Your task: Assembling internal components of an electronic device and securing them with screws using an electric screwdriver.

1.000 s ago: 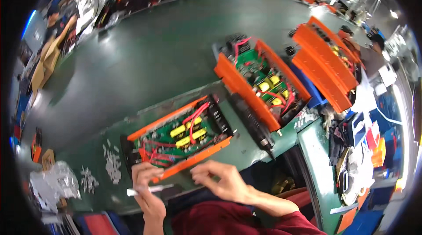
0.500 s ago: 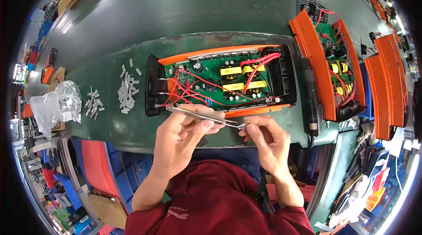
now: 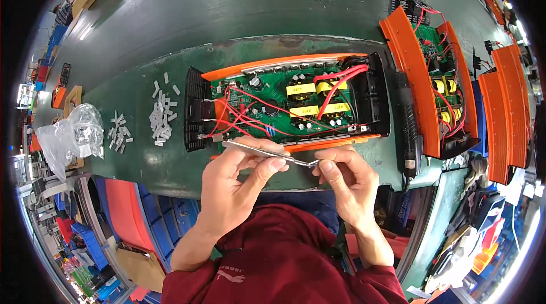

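My left hand (image 3: 236, 184) is closed around a pair of metal tweezers (image 3: 259, 151), which point to the right. At their tips, my right hand (image 3: 351, 182) pinches a tiny greyish piece (image 3: 314, 163), mostly hidden by the fingers and too small to name. Both hands are just in front of an open orange-sided electronic unit (image 3: 273, 92). Inside it lies a green circuit board (image 3: 259, 105) with yellow-wrapped transformers (image 3: 304, 111) and red wires (image 3: 247, 117). Black slotted end panels close off its two ends.
Two piles of small grey strips (image 3: 163, 117) lie left of the unit, near a clear plastic bag (image 3: 74, 127). To the right are a black cylindrical tool (image 3: 408, 127), another open orange unit (image 3: 424, 88) and orange housings (image 3: 503, 116). The green bench's front edge runs below my hands.
The tweezers' tips look closer together at the small piece between my hands. Both hands stay nearly in place, while the view has shifted slightly.
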### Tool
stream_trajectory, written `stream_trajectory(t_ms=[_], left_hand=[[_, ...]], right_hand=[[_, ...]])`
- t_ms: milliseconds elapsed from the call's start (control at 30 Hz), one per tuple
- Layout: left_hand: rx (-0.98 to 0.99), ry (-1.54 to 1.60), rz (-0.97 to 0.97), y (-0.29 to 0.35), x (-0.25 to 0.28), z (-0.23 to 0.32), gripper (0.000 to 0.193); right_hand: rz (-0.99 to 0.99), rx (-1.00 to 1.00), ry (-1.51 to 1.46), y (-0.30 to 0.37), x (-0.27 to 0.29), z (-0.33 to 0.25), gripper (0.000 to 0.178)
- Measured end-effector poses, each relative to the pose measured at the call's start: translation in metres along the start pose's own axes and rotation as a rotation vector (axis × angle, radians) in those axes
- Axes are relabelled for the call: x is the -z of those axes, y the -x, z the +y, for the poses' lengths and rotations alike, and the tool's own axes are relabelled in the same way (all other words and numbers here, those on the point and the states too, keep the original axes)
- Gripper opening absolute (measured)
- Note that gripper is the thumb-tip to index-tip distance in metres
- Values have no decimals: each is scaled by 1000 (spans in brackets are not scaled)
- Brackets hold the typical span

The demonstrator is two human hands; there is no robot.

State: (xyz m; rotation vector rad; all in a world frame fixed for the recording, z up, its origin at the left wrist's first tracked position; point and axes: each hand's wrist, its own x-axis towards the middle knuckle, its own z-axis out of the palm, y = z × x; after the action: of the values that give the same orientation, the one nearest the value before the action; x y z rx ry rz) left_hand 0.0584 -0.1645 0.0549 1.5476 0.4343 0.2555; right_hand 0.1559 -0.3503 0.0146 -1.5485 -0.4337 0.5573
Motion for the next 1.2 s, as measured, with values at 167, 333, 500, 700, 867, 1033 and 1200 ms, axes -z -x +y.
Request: stream_trajectory(t_ms=[167,333,500,700,867,1033,1200], left_hand=[[-267,-248,20,-4,20,-8,15],[-551,-577,166,-4,46,-10,12],[-493,-626,230,8,57,-4,10],[-597,-588,131,-8,35,-9,17],[-686,-604,38,-38,13,-29,25],[-693,-608,21,-41,11,-38,24],[-709,-573,-16,-48,4,-38,24]], right_hand=[[33,174,216,-2,4,1,15],[40,555,601,-31,1,-18,31],[-272,657,976,-83,-30,-37,15],[-96,643,800,-118,-27,-59,8],[-223,506,805,-100,-21,-58,15],[167,510,785,-39,40,-51,14],[717,176,1038,16,85,-10,26]])
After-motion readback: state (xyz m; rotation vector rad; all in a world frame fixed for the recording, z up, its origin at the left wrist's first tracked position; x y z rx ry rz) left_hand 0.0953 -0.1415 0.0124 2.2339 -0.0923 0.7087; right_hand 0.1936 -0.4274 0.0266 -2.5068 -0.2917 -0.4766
